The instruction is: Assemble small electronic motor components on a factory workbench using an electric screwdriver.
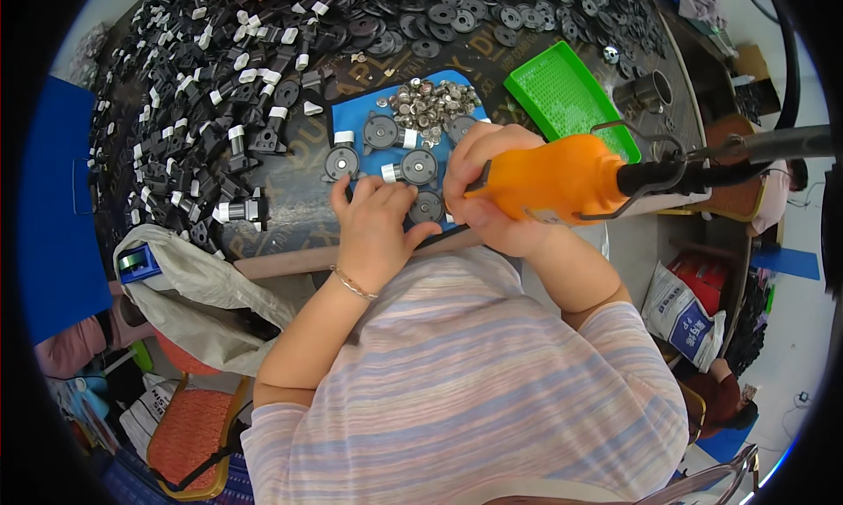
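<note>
My right hand (500,189) is wrapped around an orange electric screwdriver (553,182), whose cable runs off to the right. The driver's tip is hidden behind that hand. My left hand (378,220) lies palm down at the table's front edge, with thumb and index finger on either side of a black wheel piece (428,208). Close to its fingertips are more black wheel pieces with white caps, one at the left (342,162) and one in the middle (418,166). They rest on a blue mat (351,112) with a pile of small silver metal caps (432,105).
A green perforated tray (562,92) stands at the right, beside a dark metal cup (645,92). Black parts with white caps (189,127) cover the table's left side; loose black discs (448,15) lie at the back. Grey cloth (189,285) hangs at the near left.
</note>
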`<state>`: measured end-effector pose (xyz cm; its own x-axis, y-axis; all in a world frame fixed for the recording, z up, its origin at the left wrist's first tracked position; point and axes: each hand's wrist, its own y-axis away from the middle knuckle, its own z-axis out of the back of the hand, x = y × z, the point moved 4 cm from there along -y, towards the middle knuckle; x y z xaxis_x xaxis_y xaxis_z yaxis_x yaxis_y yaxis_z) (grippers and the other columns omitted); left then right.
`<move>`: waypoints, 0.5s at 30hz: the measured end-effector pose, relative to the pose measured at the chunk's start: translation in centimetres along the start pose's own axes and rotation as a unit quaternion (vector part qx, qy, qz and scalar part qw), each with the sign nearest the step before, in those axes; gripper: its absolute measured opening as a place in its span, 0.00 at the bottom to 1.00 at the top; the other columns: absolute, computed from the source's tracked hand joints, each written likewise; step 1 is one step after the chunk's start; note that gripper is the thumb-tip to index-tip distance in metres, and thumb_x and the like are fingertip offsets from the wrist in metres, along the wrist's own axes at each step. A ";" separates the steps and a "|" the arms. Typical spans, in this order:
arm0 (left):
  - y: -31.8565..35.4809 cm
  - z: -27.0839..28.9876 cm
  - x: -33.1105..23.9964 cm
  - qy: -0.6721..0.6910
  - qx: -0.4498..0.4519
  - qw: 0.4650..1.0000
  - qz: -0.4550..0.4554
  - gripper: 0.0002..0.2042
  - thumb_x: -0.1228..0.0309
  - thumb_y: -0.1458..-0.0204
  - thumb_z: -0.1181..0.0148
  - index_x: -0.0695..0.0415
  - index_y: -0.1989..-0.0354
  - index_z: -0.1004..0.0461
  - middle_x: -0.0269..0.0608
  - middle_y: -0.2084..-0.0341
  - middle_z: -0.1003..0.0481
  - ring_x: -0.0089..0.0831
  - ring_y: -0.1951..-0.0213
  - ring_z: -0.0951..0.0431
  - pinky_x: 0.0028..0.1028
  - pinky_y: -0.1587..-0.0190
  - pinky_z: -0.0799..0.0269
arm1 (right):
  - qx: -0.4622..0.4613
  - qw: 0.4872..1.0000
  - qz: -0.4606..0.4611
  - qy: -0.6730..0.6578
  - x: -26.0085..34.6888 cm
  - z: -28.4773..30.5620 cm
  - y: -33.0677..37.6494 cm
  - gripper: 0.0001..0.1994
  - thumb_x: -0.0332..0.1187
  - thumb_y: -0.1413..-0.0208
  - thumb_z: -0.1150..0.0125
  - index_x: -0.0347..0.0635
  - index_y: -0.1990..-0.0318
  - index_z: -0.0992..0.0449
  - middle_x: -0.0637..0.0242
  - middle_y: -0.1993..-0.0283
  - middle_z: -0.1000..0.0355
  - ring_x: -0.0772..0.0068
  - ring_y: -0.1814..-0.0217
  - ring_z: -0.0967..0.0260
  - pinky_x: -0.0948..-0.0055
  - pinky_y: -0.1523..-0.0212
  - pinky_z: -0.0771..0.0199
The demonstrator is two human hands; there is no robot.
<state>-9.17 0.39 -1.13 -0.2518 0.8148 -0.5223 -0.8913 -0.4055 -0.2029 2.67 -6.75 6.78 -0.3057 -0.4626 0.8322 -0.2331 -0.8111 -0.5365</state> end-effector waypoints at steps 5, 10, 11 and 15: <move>-0.2 0.1 -0.1 0.008 0.012 1.000 0.004 0.19 0.58 0.68 0.33 0.55 0.67 0.26 0.32 0.69 0.26 0.31 0.59 0.33 0.44 0.46 0.55 | 0.004 0.999 0.017 -0.050 -0.7 0.4 -0.1 0.14 0.28 0.58 0.37 0.36 0.65 0.34 0.59 0.69 0.36 0.75 0.77 0.35 0.78 0.78 0.30; -0.3 0.2 -0.3 0.003 0.034 0.999 0.005 0.20 0.58 0.67 0.33 0.55 0.65 0.26 0.32 0.68 0.26 0.32 0.58 0.32 0.43 0.44 0.57 | -0.075 0.963 0.016 -0.260 1.2 3.5 -0.7 0.16 0.33 0.58 0.36 0.35 0.64 0.33 0.57 0.68 0.34 0.71 0.78 0.34 0.76 0.77 0.31; -0.3 0.2 -0.3 0.003 0.029 1.000 0.005 0.21 0.57 0.67 0.34 0.56 0.65 0.26 0.32 0.68 0.26 0.32 0.58 0.33 0.44 0.44 0.57 | -0.102 0.951 0.020 -0.290 1.5 4.6 -0.8 0.16 0.33 0.59 0.36 0.34 0.65 0.32 0.57 0.69 0.33 0.71 0.76 0.33 0.76 0.74 0.31; -0.2 0.1 -0.3 -0.007 0.008 1.000 -0.015 0.23 0.54 0.67 0.35 0.56 0.64 0.26 0.33 0.65 0.26 0.34 0.57 0.34 0.46 0.44 0.57 | -0.246 0.952 0.067 -0.168 0.9 10.2 0.6 0.12 0.24 0.53 0.43 0.34 0.60 0.35 0.56 0.69 0.34 0.71 0.77 0.34 0.76 0.75 0.32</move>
<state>-9.00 0.27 -0.85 -0.2307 0.8320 -0.5045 -0.9039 -0.3752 -0.2053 11.70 -11.33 8.61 -0.0705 -0.7062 0.7045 -0.6424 -0.5082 -0.5736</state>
